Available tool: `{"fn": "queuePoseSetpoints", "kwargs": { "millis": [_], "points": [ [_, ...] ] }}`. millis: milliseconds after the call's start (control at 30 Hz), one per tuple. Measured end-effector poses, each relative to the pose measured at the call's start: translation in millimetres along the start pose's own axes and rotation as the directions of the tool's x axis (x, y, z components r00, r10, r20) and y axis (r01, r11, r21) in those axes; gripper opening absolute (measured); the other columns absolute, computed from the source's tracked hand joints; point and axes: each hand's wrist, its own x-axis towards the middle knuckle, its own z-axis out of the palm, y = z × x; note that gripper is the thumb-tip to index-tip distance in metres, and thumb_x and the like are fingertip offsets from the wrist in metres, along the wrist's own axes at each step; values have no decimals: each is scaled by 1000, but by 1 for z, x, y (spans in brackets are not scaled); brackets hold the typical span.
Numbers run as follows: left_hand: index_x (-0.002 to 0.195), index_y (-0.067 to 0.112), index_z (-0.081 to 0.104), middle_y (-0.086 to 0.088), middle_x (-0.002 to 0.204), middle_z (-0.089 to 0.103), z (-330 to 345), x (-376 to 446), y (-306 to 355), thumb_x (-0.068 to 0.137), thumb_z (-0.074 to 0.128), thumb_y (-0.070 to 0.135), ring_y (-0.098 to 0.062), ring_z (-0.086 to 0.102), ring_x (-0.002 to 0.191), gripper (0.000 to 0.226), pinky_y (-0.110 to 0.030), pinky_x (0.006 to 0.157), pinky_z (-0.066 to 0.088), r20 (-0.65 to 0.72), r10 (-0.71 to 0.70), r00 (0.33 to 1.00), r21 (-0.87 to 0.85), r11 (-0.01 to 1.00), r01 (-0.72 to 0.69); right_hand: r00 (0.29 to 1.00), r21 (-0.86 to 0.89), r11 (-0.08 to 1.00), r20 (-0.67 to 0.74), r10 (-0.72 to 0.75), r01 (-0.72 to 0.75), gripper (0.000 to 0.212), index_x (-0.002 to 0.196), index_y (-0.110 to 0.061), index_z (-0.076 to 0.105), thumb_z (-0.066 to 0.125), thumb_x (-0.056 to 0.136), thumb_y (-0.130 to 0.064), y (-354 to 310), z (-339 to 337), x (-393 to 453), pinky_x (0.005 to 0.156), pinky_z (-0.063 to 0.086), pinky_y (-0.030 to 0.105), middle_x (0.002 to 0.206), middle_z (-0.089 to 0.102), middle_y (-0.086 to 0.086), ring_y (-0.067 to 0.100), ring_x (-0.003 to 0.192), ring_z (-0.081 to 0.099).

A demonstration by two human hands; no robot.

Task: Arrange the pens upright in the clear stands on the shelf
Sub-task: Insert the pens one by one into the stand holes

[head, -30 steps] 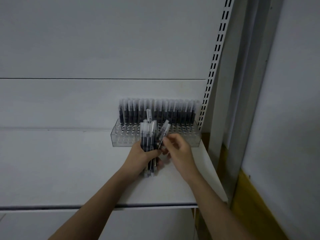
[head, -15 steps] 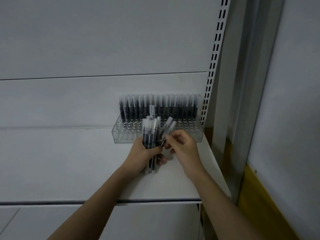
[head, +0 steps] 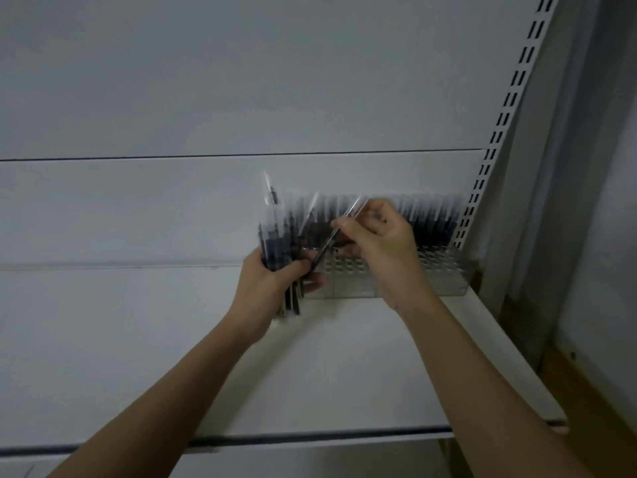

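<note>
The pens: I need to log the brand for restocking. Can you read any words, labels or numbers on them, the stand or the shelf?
None can be read.
The bundle of pens in the left hand: too blurred to read.
The single pen in the right hand: blurred.
The clear stand and shelf: no visible text.

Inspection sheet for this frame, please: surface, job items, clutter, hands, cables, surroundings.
Surface: white shelf, bare in front of the stand.
Job's things: clear stand at the shelf's back right, its rear row filled with upright pens, front holes open; bundle of pens; single pen, tilted.
Clutter: nothing seen.
Grippers: left hand has its grip round the bundle; right hand pinches the single pen above the stand.
Cables: nothing seen.
Surroundings: white back panel, slotted upright at right, yellowish wood edge below right.
</note>
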Motion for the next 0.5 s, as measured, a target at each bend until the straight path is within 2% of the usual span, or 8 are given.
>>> {"fn": "queuePoseSetpoints", "kwargs": {
  "millis": [67, 167, 267, 400, 500],
  "points": [
    [99, 3, 65, -19, 99, 74, -25, 10, 4, 90, 58, -11, -38, 70, 81, 18, -43, 77, 61, -58, 18, 998, 19, 1000, -17, 995, -22, 998, -77, -64, 62, 17, 94, -12, 56, 70, 90, -5, -4, 14, 11, 68, 59, 30, 89, 73, 8, 20, 80, 72],
    [112, 2, 59, -10, 97, 75, -55, 25, 3, 93, 60, -2, -31, 67, 74, 19, -34, 72, 58, -121, 24, 992, 72, 997, -15, 966, -210, 958, -127, -224, 194, 19, 92, -16, 53, 71, 90, -8, -4, 33, 24, 71, 60, 35, 87, 69, 6, 16, 76, 68],
    [118, 1, 59, -4, 93, 76, -64, 38, 2, 92, 66, 7, -21, 63, 67, 27, -29, 64, 54, -157, 22, 987, 87, 996, -8, 941, -393, 887, -127, -314, 243, 24, 90, -24, 52, 72, 90, -12, 2, 52, 32, 67, 56, 24, 87, 65, 0, 13, 76, 66],
    [108, 9, 58, -4, 99, 76, -67, 42, -6, 94, 65, 9, -23, 66, 64, 16, -41, 68, 56, -148, 29, 989, 48, 999, -22, 937, -528, 817, -101, -333, 233, 22, 96, -17, 53, 73, 89, -14, 13, 72, 41, 66, 53, 18, 85, 63, -3, 8, 74, 63],
    [103, 7, 63, 2, 83, 74, -70, 39, -15, 94, 65, 7, -25, 67, 62, 10, -45, 67, 58, -148, 12, 989, 53, 999, -4, 939, -616, 761, -99, -330, 203, 22, 95, -16, 53, 74, 89, -14, 21, 80, 45, 65, 49, 12, 80, 60, -7, 2, 71, 59]
  ]
}}
